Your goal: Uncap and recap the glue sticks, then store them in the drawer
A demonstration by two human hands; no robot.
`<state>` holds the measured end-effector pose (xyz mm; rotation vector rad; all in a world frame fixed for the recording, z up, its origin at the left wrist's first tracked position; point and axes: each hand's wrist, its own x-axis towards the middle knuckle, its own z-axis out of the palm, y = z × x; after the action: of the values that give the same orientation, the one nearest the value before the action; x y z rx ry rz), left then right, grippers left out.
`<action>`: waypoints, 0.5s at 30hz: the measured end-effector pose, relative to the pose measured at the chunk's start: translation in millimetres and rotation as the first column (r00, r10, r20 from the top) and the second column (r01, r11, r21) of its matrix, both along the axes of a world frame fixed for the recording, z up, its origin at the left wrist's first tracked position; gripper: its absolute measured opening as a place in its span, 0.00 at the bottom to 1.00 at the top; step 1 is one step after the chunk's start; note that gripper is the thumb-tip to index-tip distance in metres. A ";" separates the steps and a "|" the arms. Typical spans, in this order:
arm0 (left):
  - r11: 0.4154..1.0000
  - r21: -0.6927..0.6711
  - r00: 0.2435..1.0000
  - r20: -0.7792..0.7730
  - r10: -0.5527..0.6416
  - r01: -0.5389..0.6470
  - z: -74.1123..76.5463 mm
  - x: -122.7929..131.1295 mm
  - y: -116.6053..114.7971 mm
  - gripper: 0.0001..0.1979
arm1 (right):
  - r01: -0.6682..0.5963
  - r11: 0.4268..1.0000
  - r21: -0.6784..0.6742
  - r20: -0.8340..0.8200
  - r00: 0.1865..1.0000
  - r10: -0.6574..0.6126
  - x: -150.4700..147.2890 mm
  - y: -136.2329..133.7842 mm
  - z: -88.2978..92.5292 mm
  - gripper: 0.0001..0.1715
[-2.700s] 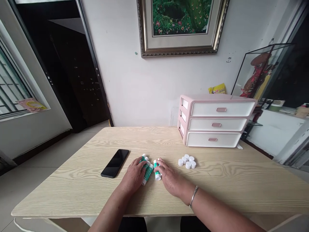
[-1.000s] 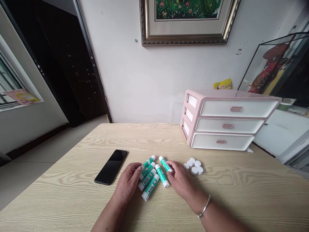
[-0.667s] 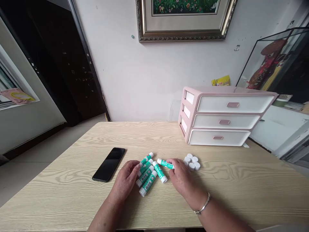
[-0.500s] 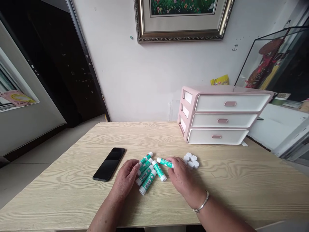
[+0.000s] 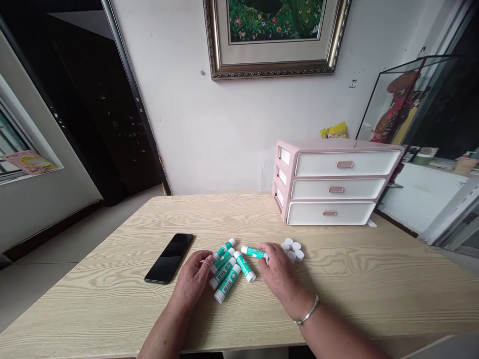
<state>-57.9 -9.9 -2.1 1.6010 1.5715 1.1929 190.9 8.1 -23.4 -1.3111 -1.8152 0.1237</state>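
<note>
Several green-and-white glue sticks [image 5: 227, 284] lie side by side and slanted on the table, touching the fingertips of my left hand [image 5: 192, 279]. Its fingers are curled in, with a pale sliver between thumb and forefinger too small to name. One more glue stick [image 5: 245, 267] tilts the other way beside the row. Farther right, my right hand [image 5: 279, 269] closes its fingers and thumb around the right end of a glue stick [image 5: 252, 252] that points left. A cluster of small white round caps [image 5: 295, 246] sits just beyond the right hand, partly hidden behind its fingers.
A black phone [image 5: 169, 259] lies flat to the left of my left hand. At the table's back right stands a pink and white drawer unit [image 5: 333, 188] with a yellow packet [image 5: 335, 130] behind its top. The wooden table [image 5: 112, 304] ends near my forearms.
The camera view has tilted up and turned slightly right. Both hands, the glue sticks and the caps keep nearly the same places on the table.
</note>
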 end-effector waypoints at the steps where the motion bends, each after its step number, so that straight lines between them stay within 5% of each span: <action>1: 1.000 0.002 1.000 -0.013 0.000 0.000 -0.4 -0.5 0.2 0.21 | 0.000 1.000 0.000 -0.001 1.000 0.000 0.0 -0.2 0.4 0.19; 15: 1.000 -0.003 1.000 -0.007 0.010 -0.010 0.0 0.1 -2.1 0.21 | -0.014 1.000 0.019 -0.111 0.994 0.016 2.3 -0.9 4.0 0.14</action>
<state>-57.8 -12.1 -2.1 1.5993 1.5868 1.1905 193.2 7.2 -19.3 -1.2532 -1.7289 0.1847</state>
